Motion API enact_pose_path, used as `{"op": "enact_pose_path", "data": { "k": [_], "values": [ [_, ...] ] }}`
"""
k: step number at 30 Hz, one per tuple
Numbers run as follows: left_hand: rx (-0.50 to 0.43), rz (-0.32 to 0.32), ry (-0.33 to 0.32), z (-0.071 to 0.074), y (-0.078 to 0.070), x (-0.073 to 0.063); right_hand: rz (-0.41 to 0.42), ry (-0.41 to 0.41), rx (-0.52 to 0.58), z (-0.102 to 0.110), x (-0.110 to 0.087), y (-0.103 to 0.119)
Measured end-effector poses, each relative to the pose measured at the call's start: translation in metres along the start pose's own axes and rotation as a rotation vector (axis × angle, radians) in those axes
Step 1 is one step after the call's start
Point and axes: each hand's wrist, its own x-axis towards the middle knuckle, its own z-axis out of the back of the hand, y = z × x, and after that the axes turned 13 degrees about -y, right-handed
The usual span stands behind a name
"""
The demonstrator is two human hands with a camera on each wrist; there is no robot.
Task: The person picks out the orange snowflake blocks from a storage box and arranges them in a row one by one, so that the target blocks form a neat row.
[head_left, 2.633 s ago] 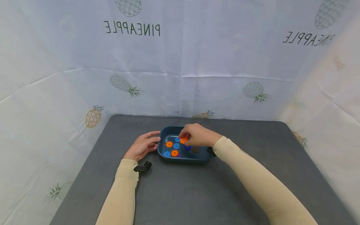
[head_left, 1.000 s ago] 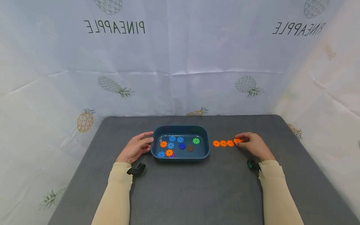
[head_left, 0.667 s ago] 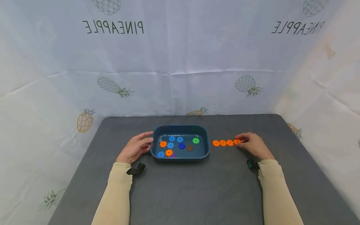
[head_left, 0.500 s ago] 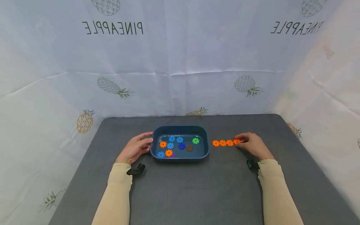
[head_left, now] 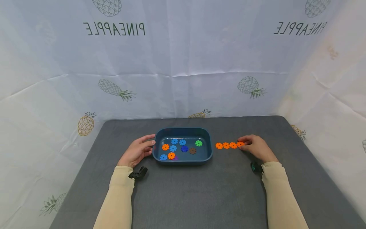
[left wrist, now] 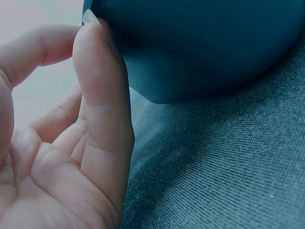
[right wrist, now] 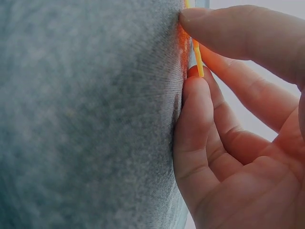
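Observation:
My left hand touches the left end of a dark blue tray. In the left wrist view its thumb rests at the tray wall, fingers loosely bent. Over on the right, my right hand pinches an orange notched building disc between thumb and fingers, low at the table. That disc is the right end of a row with several orange discs; whether they interlock, I cannot tell. Edge-on, the pinched disc shows as a thin strip in the right wrist view.
Inside the tray lie several light blue discs, two orange discs, and a dark blue, a brown, a green and a purple disc. The grey table meets a pineapple-print curtain behind.
My right hand has moved from inside the tray to the right end of the orange row, carrying an orange disc. Over the last second both hands stay nearly still.

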Motion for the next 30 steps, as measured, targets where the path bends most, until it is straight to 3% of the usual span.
{"op": "enact_pose_path", "data": {
  "k": [9,15,23,30],
  "values": [
    [-0.003,-0.002,-0.009,0.002,-0.002,-0.003,0.015,0.006,0.004,0.002,0.0,0.003],
    [-0.006,-0.001,-0.021,-0.001,-0.001,-0.004,0.06,-0.049,-0.039,0.006,-0.006,0.017],
    [-0.011,0.012,-0.029,-0.001,0.002,-0.004,0.226,-0.044,-0.046,-0.006,-0.001,0.081],
    [-0.019,0.005,-0.03,0.002,-0.001,-0.004,0.407,0.113,-0.076,-0.028,0.021,0.158]
  ]
}}
